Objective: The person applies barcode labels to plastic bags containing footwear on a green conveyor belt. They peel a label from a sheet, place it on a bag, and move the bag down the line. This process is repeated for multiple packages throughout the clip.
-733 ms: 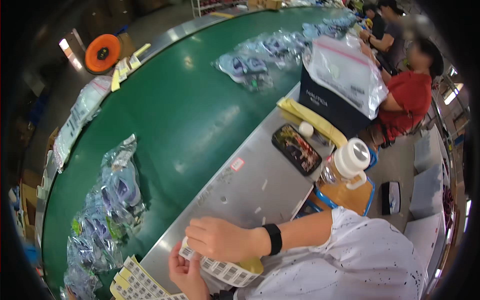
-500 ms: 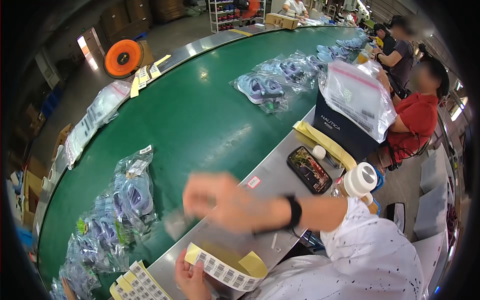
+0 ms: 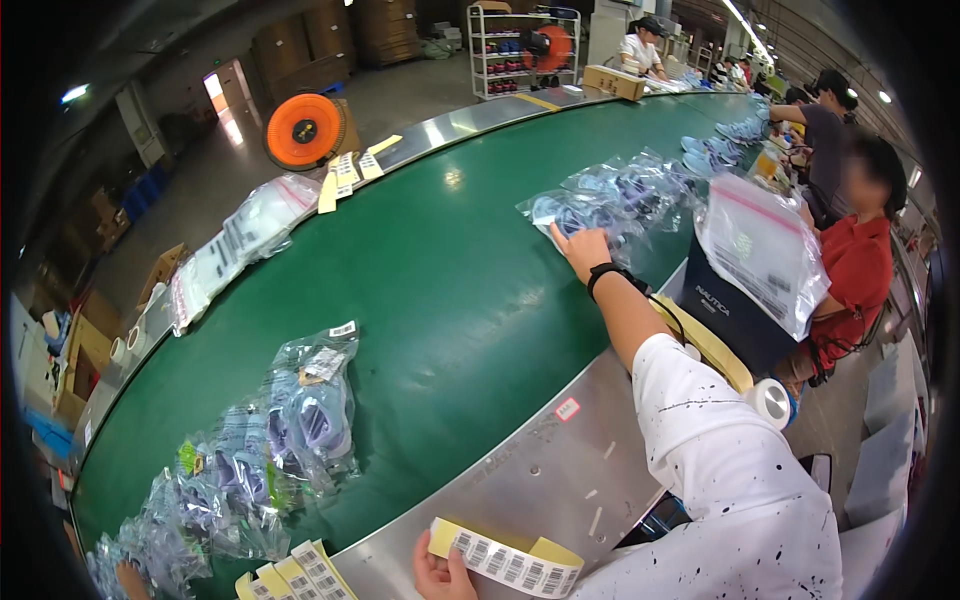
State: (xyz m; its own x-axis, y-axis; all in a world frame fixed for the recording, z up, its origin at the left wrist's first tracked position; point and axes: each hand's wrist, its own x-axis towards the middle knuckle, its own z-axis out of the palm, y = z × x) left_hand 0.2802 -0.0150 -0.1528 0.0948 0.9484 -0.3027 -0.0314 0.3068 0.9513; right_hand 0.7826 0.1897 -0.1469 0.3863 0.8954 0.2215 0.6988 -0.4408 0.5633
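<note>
Moved right hand (image 3: 584,253) from over the edge of the bench (image 3: 500,480) out across the belt (image 3: 430,300) to the far bagged shoes (image 3: 600,205); also turned the view. Has index finger stretched out over the plastic, other fingers partly curled; cannot tell whether gripping or only touching. Keeps left hand (image 3: 442,574) low over the bench, thumb and fingers closed on the left end of the label strip (image 3: 515,565). Holds it with barcodes showing, right end curled back to bare the yellow backing, near the white sleeve (image 3: 710,440).

To the left, see label sheets (image 3: 300,578) overlapping at the bench edge. Beyond, on the belt, see near bagged shoes (image 3: 315,415) in a long row, with a co-worker's hand (image 3: 130,580) at the lower end. At right, see a dark box (image 3: 720,300) with clear bags (image 3: 760,250) on top, and just below, a white cap (image 3: 772,402). Past the belt, see an orange fan (image 3: 303,131).
</note>
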